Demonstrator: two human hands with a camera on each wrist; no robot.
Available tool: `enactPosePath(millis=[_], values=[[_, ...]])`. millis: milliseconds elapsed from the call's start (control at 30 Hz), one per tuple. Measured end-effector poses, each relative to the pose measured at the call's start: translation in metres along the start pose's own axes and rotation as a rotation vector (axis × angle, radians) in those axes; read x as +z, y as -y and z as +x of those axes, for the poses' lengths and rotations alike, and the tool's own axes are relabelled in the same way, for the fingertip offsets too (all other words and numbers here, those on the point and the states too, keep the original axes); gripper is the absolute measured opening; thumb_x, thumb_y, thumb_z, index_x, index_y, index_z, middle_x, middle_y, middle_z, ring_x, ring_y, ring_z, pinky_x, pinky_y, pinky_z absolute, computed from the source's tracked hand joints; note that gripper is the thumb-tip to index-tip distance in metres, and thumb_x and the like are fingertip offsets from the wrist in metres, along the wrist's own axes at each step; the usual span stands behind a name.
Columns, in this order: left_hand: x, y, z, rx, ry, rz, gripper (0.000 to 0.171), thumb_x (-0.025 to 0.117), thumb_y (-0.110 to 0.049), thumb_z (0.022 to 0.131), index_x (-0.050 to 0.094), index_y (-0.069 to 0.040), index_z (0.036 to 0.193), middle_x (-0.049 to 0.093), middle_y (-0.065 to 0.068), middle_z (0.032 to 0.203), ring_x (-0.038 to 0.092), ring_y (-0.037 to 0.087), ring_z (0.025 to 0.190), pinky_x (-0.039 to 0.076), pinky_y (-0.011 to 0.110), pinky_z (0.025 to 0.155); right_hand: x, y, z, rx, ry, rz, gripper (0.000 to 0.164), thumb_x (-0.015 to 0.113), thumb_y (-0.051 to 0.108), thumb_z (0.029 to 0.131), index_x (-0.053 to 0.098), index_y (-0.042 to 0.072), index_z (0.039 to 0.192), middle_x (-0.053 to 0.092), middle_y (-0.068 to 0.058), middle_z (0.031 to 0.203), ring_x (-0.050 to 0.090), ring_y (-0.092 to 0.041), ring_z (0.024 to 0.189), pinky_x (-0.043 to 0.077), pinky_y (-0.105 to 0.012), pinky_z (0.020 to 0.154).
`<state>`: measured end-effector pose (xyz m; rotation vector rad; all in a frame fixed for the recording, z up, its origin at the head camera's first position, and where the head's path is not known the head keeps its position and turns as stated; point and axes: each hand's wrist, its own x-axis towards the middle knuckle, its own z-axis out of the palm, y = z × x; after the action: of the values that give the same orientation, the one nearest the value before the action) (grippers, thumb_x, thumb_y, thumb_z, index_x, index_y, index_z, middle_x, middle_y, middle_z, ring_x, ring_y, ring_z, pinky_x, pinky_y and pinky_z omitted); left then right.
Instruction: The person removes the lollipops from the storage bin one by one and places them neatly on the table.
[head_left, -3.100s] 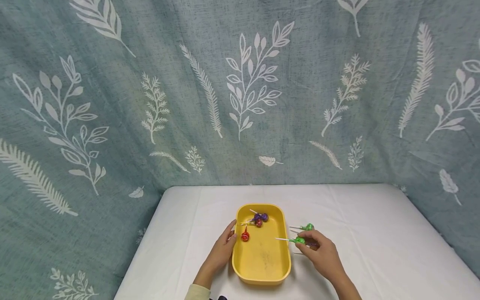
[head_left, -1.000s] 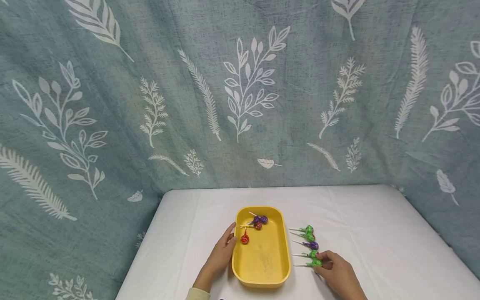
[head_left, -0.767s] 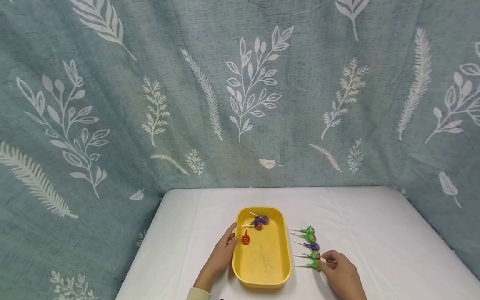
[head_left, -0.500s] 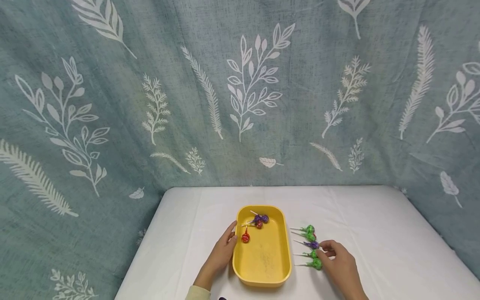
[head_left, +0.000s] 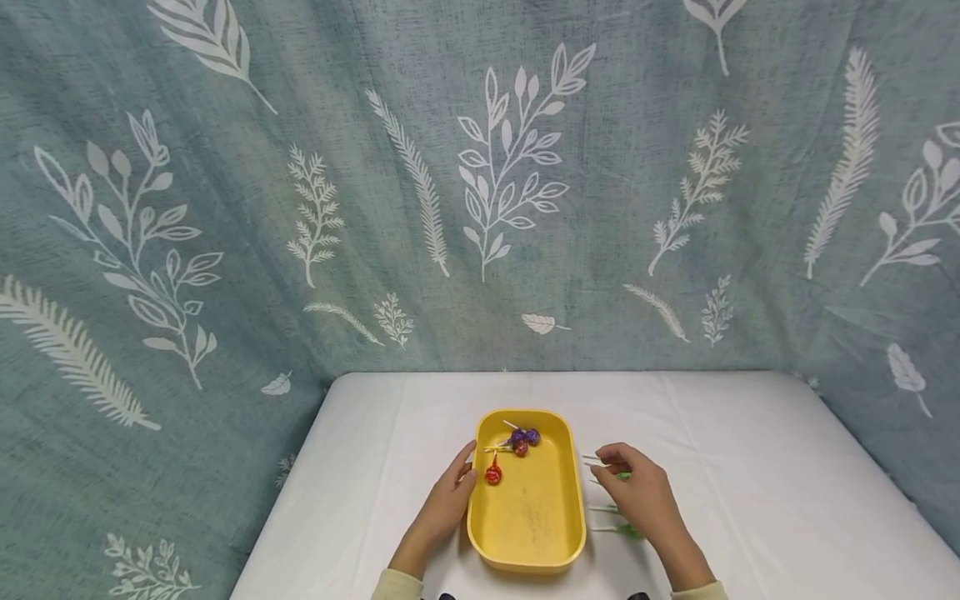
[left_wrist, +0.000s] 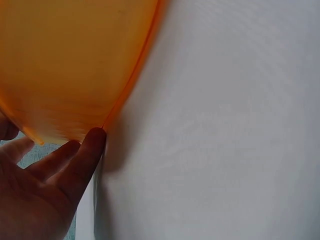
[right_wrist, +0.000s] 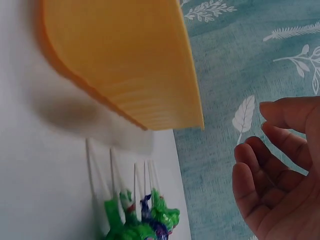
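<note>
A yellow tray (head_left: 528, 521) sits on the white table, with red lollipops (head_left: 492, 474) and purple lollipops (head_left: 532, 437) toward its far left part. My left hand (head_left: 441, 504) rests its fingers against the tray's left wall. To the right of the tray lies a row of lollipops, their white sticks pointing at the tray. My right hand (head_left: 643, 492) hovers over this row, fingers loosely bent and holding nothing, and hides much of it. In the right wrist view, green lollipops (right_wrist: 132, 231) and a purple lollipop (right_wrist: 159, 228) lie beside the tray.
The white cloth-covered table (head_left: 780, 500) extends right of the lollipops and left of the tray. A blue-green curtain (head_left: 420, 208) with white leaf prints hangs behind and at the sides.
My right hand put a green lollipop down in the row right of the tray, let go, then moved along the row toward its far end. My left hand stayed at the tray.
</note>
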<state>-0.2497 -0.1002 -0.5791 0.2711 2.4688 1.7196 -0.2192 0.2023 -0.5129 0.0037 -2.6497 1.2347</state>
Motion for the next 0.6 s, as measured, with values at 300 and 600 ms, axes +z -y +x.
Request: enactPosePath(millis=[300,600], values=[[-0.001,0.000,0.002,0.015,0.004,0.012,0.051,0.044,-0.022,0.109,0.035,-0.018,0.159,0.051,0.028,0.144,0.053,0.042,0.129,0.041,0.059,0.108,0.013,0.014,0.013,-0.037,0.057,0.039,0.026,0.073,0.016,0.094,0.070,0.006,0.118,0.070,-0.009,0.114,0.068,-0.024,0.101,0.058,-0.039,0.085],[-0.002,0.000,0.001,0.014,0.007,0.005,0.051,0.044,-0.020,0.109,0.035,-0.017,0.159,0.051,0.029,0.143,0.055,0.043,0.127,0.043,0.058,0.106,0.021,0.029,0.027,-0.071,0.079,0.053,0.026,0.073,0.013,0.094,0.071,0.005,0.118,0.071,-0.011,0.115,0.069,-0.028,0.102,0.059,-0.042,0.085]])
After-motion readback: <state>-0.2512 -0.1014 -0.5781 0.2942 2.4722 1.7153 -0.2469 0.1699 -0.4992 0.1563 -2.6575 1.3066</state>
